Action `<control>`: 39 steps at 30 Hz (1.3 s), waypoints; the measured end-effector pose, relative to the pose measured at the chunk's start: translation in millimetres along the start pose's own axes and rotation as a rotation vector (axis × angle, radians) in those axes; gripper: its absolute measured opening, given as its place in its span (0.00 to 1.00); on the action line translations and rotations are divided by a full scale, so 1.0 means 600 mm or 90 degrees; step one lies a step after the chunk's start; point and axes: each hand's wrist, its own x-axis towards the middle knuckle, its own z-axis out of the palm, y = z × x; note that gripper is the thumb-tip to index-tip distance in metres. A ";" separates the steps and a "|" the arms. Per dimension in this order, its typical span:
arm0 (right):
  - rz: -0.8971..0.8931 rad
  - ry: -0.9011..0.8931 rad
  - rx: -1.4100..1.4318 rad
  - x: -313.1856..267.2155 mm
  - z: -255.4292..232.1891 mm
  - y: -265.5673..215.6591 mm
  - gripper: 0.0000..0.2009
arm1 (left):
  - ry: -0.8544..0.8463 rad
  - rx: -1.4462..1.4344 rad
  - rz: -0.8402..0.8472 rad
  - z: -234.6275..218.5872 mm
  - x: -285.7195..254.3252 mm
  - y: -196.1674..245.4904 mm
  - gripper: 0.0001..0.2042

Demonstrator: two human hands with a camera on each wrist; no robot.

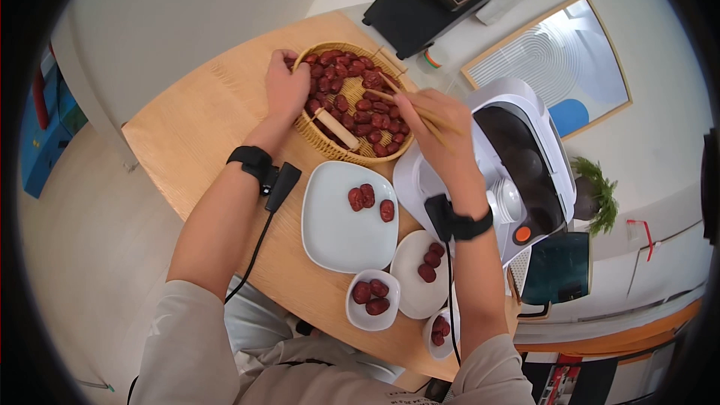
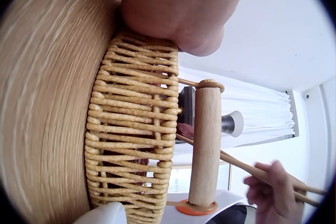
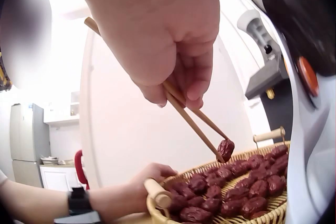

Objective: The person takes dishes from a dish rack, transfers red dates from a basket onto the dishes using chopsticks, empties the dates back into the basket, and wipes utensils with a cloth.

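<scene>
With the wicker basket as a clock face in the head view, the left hand (image 1: 289,94) sits at ten o'clock, its fingers curled around the rim. The round basket (image 1: 306,137) has a coarsely woven wall and holds many glossy, wrinkled red dates (image 1: 341,103), with bare weave showing among them. A smooth, cylindrical wooden handle (image 1: 336,129) lies toward seven o'clock. The left wrist view shows what the head view does not: upright, looped strands with gaps between them, and the handle's rounded metal-like end loops.

At six o'clock, a glossy, square white plate (image 1: 330,236) with rounded corners holds three dates. Beyond it, also near six, a deeper squarish white bowl (image 1: 371,321) holds three more.

Toward five o'clock, a round white plate (image 1: 409,285) carries three dates in a row, just beside the bowl; farther that way, a small white bowl (image 1: 430,341) holds a few.

The right hand (image 1: 444,131), at three o'clock, clasps slim wooden chopsticks (image 1: 429,115) between thumb and fingers. Only the right wrist view makes clear that their tips pinch one creased date (image 3: 226,149) above the basket's contents. A smooth white appliance (image 1: 409,169) stands at four o'clock.
</scene>
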 end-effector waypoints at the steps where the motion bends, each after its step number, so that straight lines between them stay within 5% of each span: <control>1: -0.034 0.030 -0.018 -0.020 -0.024 -0.021 0.04 | 0.002 0.004 -0.006 -0.001 0.000 0.006 0.12; 6: 0.123 -0.021 0.013 -0.170 -0.180 -0.124 0.05 | -0.030 -0.038 -0.108 -0.010 -0.003 0.028 0.13; 10: 0.368 0.025 0.045 -0.328 -0.283 -0.161 0.06 | -0.027 0.058 -0.057 -0.006 0.032 -0.038 0.14; 12: 0.487 0.165 0.068 -0.414 -0.306 -0.169 0.07 | -0.030 0.008 -0.056 -0.006 0.037 -0.043 0.14; 19: 0.733 0.191 0.023 -0.589 -0.302 -0.201 0.09 | -0.086 -0.037 -0.052 -0.018 0.058 -0.053 0.14; 28: 0.706 0.199 -0.046 -0.559 -0.311 -0.201 0.11 | -0.063 -0.042 -0.051 -0.014 0.039 -0.030 0.11; 32: 0.584 0.218 -0.003 -0.470 -0.293 -0.186 0.12 | -0.061 0.008 -0.037 -0.013 0.038 -0.029 0.13; 39: 0.300 0.022 0.038 -0.228 -0.180 -0.119 0.04 | -0.018 -0.004 -0.019 -0.005 0.026 -0.027 0.12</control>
